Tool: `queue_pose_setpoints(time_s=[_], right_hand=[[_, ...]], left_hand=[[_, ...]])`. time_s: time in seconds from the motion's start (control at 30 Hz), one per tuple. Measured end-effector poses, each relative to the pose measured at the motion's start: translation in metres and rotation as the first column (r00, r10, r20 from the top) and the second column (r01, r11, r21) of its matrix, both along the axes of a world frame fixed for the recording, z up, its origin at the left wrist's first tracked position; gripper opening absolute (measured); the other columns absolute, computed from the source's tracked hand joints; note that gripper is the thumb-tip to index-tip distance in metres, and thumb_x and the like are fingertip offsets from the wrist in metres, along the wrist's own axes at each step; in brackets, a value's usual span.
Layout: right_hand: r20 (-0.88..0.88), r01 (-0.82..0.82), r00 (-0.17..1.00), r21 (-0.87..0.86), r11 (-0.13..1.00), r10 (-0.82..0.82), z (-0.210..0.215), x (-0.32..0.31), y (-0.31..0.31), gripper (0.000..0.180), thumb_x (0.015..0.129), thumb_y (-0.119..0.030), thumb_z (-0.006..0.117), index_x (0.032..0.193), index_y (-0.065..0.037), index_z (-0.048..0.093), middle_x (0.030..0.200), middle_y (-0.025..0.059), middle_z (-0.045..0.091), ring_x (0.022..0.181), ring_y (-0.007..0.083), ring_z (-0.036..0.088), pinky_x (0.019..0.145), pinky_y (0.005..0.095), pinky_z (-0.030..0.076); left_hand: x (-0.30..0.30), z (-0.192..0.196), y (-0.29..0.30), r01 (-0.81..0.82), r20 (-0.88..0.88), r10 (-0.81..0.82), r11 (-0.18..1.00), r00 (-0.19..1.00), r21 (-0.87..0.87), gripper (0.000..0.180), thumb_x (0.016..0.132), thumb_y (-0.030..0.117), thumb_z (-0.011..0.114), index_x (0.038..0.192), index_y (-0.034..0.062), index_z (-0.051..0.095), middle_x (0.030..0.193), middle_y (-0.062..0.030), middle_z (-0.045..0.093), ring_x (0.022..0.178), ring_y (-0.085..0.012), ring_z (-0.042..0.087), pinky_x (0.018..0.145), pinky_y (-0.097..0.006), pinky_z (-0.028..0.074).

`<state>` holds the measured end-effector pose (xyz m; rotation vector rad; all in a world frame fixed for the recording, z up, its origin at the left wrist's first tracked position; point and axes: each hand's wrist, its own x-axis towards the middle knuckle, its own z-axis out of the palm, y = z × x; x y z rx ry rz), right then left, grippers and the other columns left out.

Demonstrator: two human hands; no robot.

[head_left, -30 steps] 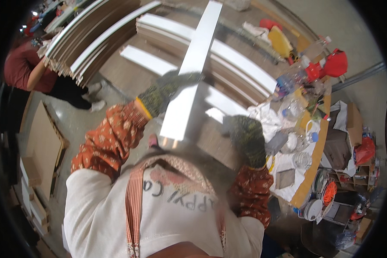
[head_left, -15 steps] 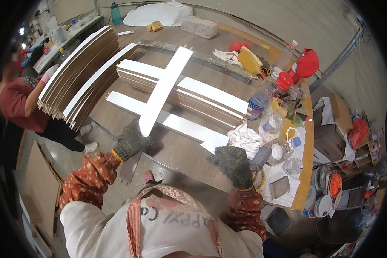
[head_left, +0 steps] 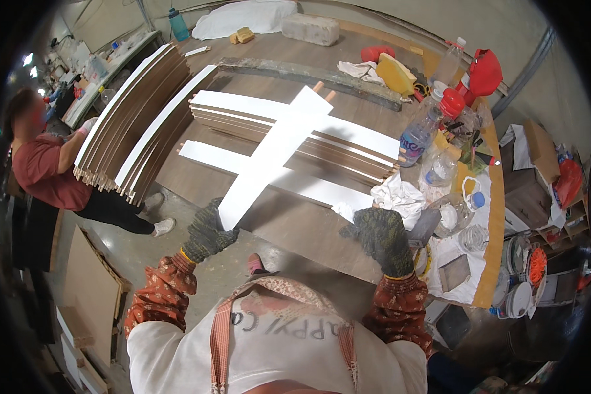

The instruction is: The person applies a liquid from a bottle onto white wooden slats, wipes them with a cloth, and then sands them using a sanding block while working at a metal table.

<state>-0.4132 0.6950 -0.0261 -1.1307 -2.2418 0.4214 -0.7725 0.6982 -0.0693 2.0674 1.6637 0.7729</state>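
The near end of a long white board (head_left: 276, 161) is gripped by the gloved left hand (head_left: 207, 231) at the workbench (head_left: 289, 226) edge, while the gloved right hand (head_left: 382, 238) is held loosely curled and empty just above that edge, beside a crumpled white cloth (head_left: 397, 197). The board is laid slantwise across a stack of white-topped slats (head_left: 348, 141) on the workbench. Beyond the stack, clear plastic bottles (head_left: 419, 134) and a red jug (head_left: 484, 71) are seen at the workbench's right side.

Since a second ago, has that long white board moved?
Yes. The long white board went from raised near the chest down across the stacked panels, left hand at its near end.
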Motion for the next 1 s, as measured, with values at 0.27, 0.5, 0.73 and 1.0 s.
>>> queue_pose_setpoints(time_s=[0.27, 0.5, 0.73, 1.0], right_hand=[[-0.046, -0.048, 0.998, 0.065, 0.997, 0.051, -0.008, 0.003, 0.004, 0.02, 0.073, -0.003, 0.059, 0.092, -0.005, 0.057, 0.075, 0.0052, 0.057, 0.064, 0.0204, 0.054, 0.054, 0.0311, 0.044], [-0.103, 0.019, 0.994, -0.235, 0.972, -0.045, -0.004, -0.003, -0.002, 0.032, 0.067, -0.002, 0.062, 0.098, -0.004, 0.058, 0.084, 0.0076, 0.059, 0.074, 0.0245, 0.057, 0.064, 0.0348, 0.046], [-0.044, -0.034, 0.998, 0.15, 0.988, 0.041, -0.022, -0.008, 0.006, 0.026, 0.072, -0.004, 0.058, 0.098, -0.003, 0.059, 0.084, 0.0067, 0.059, 0.07, 0.0216, 0.055, 0.059, 0.0324, 0.044], [-0.403, -0.087, 0.911, -0.401, 0.912, -0.09, -0.04, -0.012, 0.001, 0.032, 0.085, -0.019, 0.052, 0.109, 0.003, 0.053, 0.087, 0.0103, 0.061, 0.066, 0.0167, 0.055, 0.056, 0.028, 0.044]], left_hand=[[-0.026, 0.002, -0.008, 0.179, 0.377, -0.105, 0.97, 0.92, -0.166, 0.071, 0.061, 0.017, 0.069, 0.123, -0.0014, 0.04, 0.087, -0.0135, 0.058, 0.079, -0.0279, 0.058, 0.074, -0.04, 0.047], [-0.036, -0.007, -0.019, 0.504, 0.938, 0.258, 0.793, 0.231, -0.342, 0.07, 0.065, 0.018, 0.069, 0.125, -0.0008, 0.038, 0.085, -0.0116, 0.057, 0.075, -0.0249, 0.057, 0.07, -0.038, 0.047], [-0.047, -0.014, -0.044, 0.561, 0.921, 0.388, 0.753, 0.044, -0.344, 0.07, 0.068, 0.02, 0.069, 0.127, -0.0001, 0.037, 0.083, -0.0096, 0.057, 0.07, -0.0218, 0.056, 0.065, -0.036, 0.048], [-0.074, 0.006, -0.041, 0.447, 0.922, 0.376, 0.813, 0.088, -0.374, 0.069, 0.072, 0.021, 0.069, 0.129, 0.0006, 0.036, 0.081, -0.0075, 0.056, 0.065, -0.0183, 0.055, 0.059, -0.033, 0.049]])
